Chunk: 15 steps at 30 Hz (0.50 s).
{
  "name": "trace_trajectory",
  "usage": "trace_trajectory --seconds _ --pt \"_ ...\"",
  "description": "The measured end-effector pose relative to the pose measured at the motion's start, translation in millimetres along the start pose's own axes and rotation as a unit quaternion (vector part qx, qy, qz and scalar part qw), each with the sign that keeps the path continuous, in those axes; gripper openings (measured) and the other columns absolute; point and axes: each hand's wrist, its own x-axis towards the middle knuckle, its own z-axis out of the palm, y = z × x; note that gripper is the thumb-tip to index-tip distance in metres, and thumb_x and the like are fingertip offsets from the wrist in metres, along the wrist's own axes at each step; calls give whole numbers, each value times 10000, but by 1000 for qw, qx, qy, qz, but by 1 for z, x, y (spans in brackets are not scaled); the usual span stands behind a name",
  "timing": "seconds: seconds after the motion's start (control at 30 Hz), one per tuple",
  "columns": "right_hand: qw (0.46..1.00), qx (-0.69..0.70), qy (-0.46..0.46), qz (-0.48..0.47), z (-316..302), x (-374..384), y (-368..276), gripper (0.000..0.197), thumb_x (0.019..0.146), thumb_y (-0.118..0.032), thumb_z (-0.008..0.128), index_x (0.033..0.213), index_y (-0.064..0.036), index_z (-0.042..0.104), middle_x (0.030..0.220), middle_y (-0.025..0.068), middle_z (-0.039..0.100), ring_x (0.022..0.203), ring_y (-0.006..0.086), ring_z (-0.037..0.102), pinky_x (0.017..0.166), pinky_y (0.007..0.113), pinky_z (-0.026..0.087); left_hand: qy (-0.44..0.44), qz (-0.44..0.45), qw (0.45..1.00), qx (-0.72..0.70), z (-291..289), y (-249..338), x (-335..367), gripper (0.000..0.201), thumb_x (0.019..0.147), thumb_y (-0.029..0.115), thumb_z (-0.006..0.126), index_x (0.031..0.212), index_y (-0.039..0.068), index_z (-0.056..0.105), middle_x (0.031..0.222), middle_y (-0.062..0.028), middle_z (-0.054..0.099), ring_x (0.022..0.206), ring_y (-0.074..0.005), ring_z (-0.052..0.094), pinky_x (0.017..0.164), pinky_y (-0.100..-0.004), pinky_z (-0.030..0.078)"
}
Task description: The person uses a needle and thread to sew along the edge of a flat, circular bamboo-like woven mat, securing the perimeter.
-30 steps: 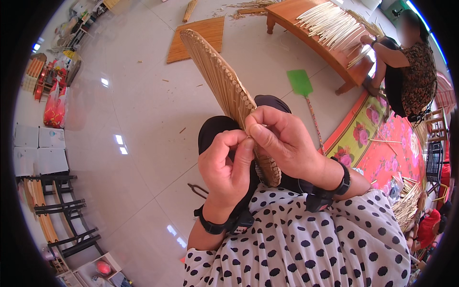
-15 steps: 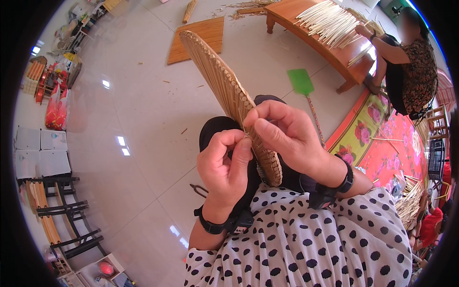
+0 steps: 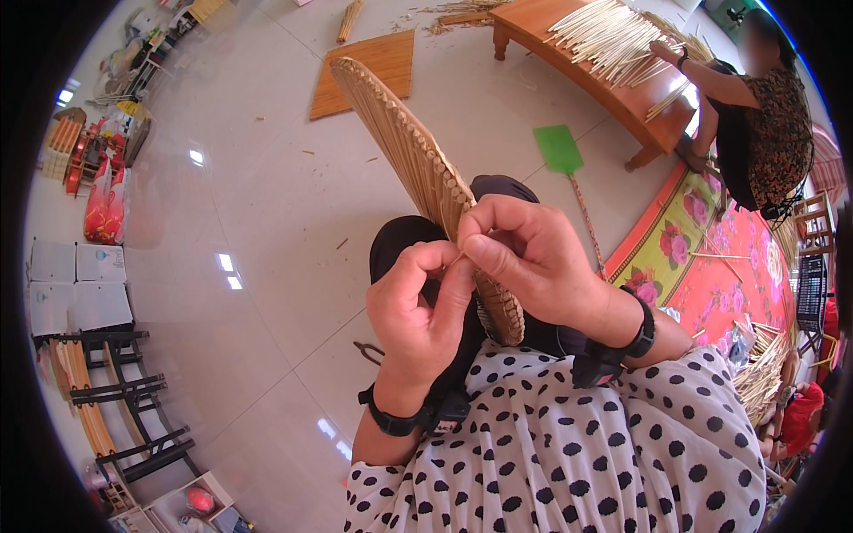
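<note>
Left hand (image 3: 413,306) and right hand (image 3: 546,262) pinch a strand (image 3: 460,255) beside the straw panel (image 3: 400,133), its long axis slanting forward-left.

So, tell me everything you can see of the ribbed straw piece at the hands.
The ribbed straw piece is tan, apparently dried stalks laid side by side, with a row of rounded ends along its thick edge. It is held tilted, seen nearly edge-on, its far end leaning left and its near end between the black-trousered legs. The left grip and right grip partly hide its middle; exact fingertip contact is hidden.
</note>
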Motion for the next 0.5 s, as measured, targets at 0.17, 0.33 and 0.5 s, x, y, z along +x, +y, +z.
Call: trace_trajectory --seconds 0.17,0.33,0.5 --pt "997 67 -23 41 -2 0 1 170 1000 -133 562 963 28 599 808 -6 620 732 37 579 657 190 490 -7 19 1000 13 -1 0 0 77 943 34 626 936 -35 592 794 -42 623 666 -93 607 604 -216 498" --pt "990 101 -38 85 -5 1 1 197 1020 -173 535 976 9 599 797 -29 590 703 19 528 607 173 440 20 15 999 -19 3 -2 1 87 896 24 675 903 -14 598 730 -47 633 608 -106 587 557 -220 461" --pt "990 111 -36 76 -3 0 0 197 1024 -180 529 981 3 591 794 -41 560 695 12 495 596 166 416 17 -10 998 -66 2 -2 1 79 914 22 655 929 -25 593 768 -47 644 647 -99 603 595 -217 486"
